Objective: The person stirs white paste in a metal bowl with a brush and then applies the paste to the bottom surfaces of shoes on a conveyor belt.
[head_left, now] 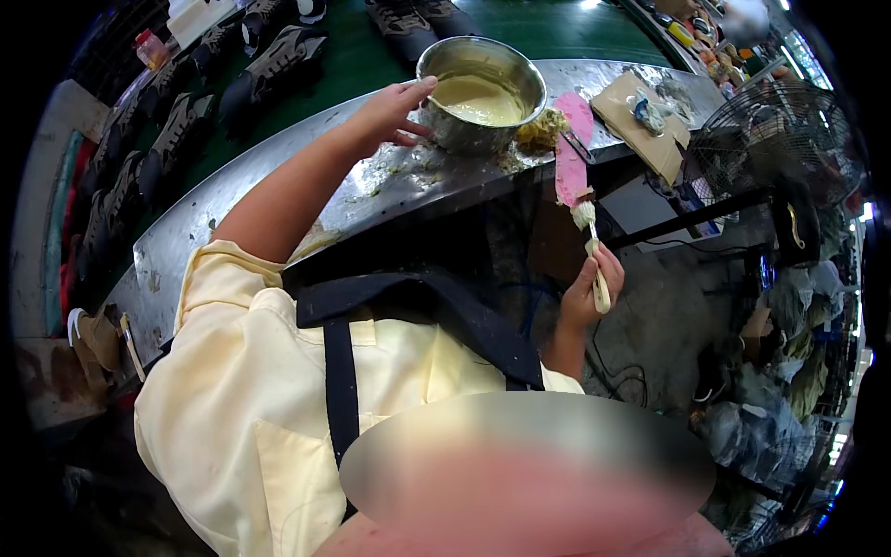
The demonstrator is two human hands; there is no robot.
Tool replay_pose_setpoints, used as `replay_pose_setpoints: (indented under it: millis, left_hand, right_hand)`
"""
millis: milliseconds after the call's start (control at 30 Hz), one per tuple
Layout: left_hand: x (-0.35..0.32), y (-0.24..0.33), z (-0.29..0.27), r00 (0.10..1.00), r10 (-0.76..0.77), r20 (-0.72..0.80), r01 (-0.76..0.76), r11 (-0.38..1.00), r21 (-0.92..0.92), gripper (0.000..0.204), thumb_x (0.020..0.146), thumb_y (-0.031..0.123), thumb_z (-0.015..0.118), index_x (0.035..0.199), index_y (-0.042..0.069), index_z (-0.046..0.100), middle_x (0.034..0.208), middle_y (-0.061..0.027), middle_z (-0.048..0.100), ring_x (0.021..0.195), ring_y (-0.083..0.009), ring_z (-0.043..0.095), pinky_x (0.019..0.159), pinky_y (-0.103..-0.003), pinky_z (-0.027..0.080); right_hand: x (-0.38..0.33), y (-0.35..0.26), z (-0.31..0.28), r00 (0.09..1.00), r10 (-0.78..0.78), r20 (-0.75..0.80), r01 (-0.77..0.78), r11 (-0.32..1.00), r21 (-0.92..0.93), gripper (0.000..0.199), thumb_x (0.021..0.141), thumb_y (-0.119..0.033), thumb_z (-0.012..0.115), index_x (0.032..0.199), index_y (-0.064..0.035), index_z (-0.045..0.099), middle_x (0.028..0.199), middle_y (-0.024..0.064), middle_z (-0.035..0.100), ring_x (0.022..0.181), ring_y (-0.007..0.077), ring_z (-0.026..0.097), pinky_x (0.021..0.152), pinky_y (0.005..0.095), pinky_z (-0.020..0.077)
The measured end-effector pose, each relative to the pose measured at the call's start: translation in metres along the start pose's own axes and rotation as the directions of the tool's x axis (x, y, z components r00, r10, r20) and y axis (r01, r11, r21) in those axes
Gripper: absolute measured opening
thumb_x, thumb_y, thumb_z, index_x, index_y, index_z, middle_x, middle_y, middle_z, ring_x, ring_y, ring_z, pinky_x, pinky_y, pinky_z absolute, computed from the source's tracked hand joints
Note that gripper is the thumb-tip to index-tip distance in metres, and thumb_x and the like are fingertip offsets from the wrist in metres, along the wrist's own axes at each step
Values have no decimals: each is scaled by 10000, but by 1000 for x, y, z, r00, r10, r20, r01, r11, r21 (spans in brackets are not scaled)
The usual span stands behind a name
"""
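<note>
My left hand [397, 116] reaches to the left side of a metal pot [464, 139], its fingers spread and a fingertip touching near the rim. Inside the pot lies a pale yellow, creamy liquid [478, 100]. In my right hand [594, 283] is a paintbrush [601, 292] with a pale handle, gripped below the table edge. Its whitish bristles meet or nearly meet the near end of a pink insole-shaped piece [575, 121], which juts over the edge. A crusty yellow clump [541, 133] sits between pot and pink piece. Beside it is a dark metal tool [577, 146].
The metal tabletop [371, 181] is smeared with residue. Several shoes [274, 74] stand on a green surface [343, 56] behind it. Flattened cardboard [640, 121] with a crumpled wad lies to the right, near a caged fan [770, 139]. Plastic bags [752, 436] are piled at lower right.
</note>
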State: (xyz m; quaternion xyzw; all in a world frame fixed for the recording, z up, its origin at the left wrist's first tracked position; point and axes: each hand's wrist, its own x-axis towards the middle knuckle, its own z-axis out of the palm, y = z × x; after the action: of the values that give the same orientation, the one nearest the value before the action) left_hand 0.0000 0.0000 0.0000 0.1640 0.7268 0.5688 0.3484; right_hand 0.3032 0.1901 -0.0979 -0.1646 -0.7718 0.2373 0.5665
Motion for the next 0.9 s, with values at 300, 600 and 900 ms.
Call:
replay_pose_setpoints:
  millis: [300,600,900]
  left_hand:
    - [58,14,-27,986,162,-49,-122,882,455,585,831,544,547,1207,96,559,1068,-73,605,934,-173,571,727,-325,478]
    - [70,44,-25,848,527,-61,-389,697,602,382,752,297,696,989,1,649,778,-67,654,676,-135,609,659,-279,492]
    - [22,77,-35,916,397,53,-341,703,624,204,790,105,573,944,12,669,721,-22,660,642,-62,560,612,-252,478]
  right_hand:
    - [66,47,-8,914,365,177,-358,931,-71,164,912,-123,517,991,-6,601,932,110,631,793,183,612,699,291,486]
    - [181,34,86,757,230,611,-248,967,-56,288,887,-249,584,1053,-16,619,896,105,646,792,162,606,720,276,474]
    - [128,-18,128,578,207,789,-525,835,165,337,834,-315,655,915,4,581,730,46,565,663,106,510,625,248,431]
